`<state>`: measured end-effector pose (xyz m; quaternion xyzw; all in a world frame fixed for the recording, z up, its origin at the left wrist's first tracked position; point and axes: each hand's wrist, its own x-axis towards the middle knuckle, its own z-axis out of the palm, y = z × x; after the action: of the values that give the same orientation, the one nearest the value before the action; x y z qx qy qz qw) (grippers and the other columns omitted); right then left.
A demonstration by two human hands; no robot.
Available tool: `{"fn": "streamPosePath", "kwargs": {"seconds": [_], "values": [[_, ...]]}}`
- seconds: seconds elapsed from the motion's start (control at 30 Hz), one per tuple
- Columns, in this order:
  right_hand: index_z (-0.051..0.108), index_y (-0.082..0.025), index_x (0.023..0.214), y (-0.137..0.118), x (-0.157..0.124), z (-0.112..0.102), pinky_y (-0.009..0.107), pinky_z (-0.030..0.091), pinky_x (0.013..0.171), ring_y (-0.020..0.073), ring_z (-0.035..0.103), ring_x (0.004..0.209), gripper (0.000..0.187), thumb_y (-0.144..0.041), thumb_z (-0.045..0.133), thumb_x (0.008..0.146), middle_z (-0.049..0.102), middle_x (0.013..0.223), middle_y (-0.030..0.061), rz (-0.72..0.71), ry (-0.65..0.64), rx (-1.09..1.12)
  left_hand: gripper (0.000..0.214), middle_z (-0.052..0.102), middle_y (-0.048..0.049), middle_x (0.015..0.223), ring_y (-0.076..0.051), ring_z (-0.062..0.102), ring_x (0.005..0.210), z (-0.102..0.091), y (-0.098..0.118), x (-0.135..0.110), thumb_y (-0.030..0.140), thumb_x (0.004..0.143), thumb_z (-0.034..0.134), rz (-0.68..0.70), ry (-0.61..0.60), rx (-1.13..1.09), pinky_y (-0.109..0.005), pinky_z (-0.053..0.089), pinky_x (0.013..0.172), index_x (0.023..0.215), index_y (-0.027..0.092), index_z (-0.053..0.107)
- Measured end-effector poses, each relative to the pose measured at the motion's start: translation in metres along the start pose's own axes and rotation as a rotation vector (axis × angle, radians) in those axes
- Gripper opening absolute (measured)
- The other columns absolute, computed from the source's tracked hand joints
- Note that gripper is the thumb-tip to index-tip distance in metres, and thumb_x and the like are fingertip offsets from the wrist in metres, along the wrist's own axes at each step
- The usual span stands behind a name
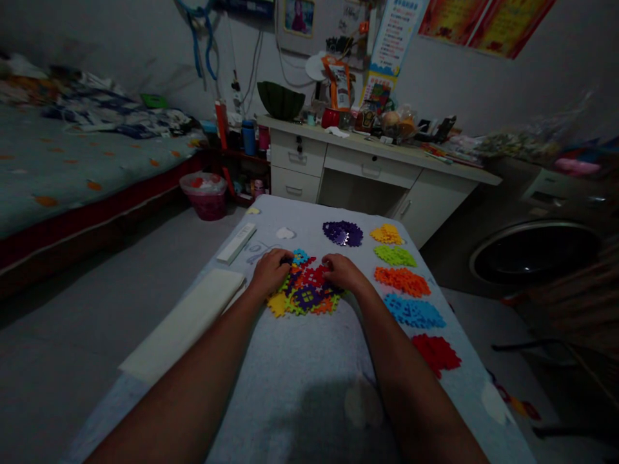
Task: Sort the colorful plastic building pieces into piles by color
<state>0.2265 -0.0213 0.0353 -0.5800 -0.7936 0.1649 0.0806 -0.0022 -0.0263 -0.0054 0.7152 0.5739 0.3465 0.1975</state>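
Observation:
A flat patch of joined plastic tiles (307, 295) in red, purple, yellow, green, orange and blue lies on the grey cloth-covered table (309, 380). My left hand (271, 270) rests on the patch's left edge, fingers curled down on the tiles. My right hand (342, 272) presses on its right edge, fingers bent over the red tiles. Sorted heaps lie to the right: purple (343, 233), yellow (386, 234), green (395, 256), orange (402, 281), blue (414, 311) and red (436, 352).
A folded cream cloth (186, 322) and a white remote-like bar (236, 243) lie along the table's left side. Behind stand a cluttered white desk (367, 161), a pink bin (205, 195), a bed (72, 167) at left and a washing machine (536, 245) at right.

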Motion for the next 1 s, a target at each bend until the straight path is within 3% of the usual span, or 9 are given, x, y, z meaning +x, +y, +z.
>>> {"fn": "streamPosePath", "kwargs": {"seconds": [0.23,0.5,0.7,0.87,1.0], "values": [[0.064,-0.018,0.084,0.009,-0.002,-0.005,0.021,0.035,0.061,0.0107,0.049,0.067,0.022,-0.012,0.073,0.065,0.057,0.073,-0.0047,0.034,0.021,0.316,0.038,0.067,-0.0064,0.106,-0.025,0.059,0.107,-0.002,0.001,0.0,0.022,0.071,0.047,0.008,-0.012,0.0,-0.041,0.045,0.098,0.102,0.022,0.069],[0.061,-0.017,0.074,0.018,-0.005,-0.02,0.02,0.037,0.054,0.0097,0.054,0.057,0.011,-0.01,0.062,0.066,0.06,0.063,-0.0051,0.074,0.031,0.713,0.038,0.067,-0.0066,0.107,-0.025,0.059,0.107,-0.002,0.0,0.0,0.021,0.072,0.047,0.007,-0.021,-0.002,-0.042,0.045,0.099,0.103,0.022,0.068],[0.061,-0.018,0.085,0.019,-0.01,-0.028,0.02,0.038,0.054,0.0099,0.052,0.057,0.017,-0.016,0.062,0.068,0.056,0.06,-0.007,0.08,0.098,0.818,0.039,0.067,-0.0071,0.109,-0.025,0.059,0.107,-0.001,0.0,0.001,0.021,0.07,0.047,-0.003,-0.01,-0.025,-0.043,0.045,0.099,0.103,0.021,0.069],[0.064,-0.018,0.085,0.018,-0.011,-0.033,0.021,0.037,0.056,0.0108,0.051,0.058,0.018,-0.019,0.061,0.067,0.054,0.06,-0.0067,0.048,0.117,0.768,0.04,0.067,-0.0079,0.109,-0.025,0.06,0.107,-0.001,-0.001,0.001,0.022,0.071,0.047,0.003,-0.014,-0.016,-0.041,0.046,0.099,0.104,0.02,0.069],[0.065,-0.018,0.087,0.028,-0.019,-0.051,0.022,0.038,0.058,0.011,0.051,0.06,0.019,-0.022,0.061,0.068,0.056,0.063,-0.0056,0.033,0.184,0.73,0.04,0.067,-0.0076,0.109,-0.026,0.06,0.107,0.0,-0.003,0.001,0.023,0.072,0.047,0.007,-0.021,-0.013,-0.041,0.046,0.098,0.105,0.02,0.069]]}}
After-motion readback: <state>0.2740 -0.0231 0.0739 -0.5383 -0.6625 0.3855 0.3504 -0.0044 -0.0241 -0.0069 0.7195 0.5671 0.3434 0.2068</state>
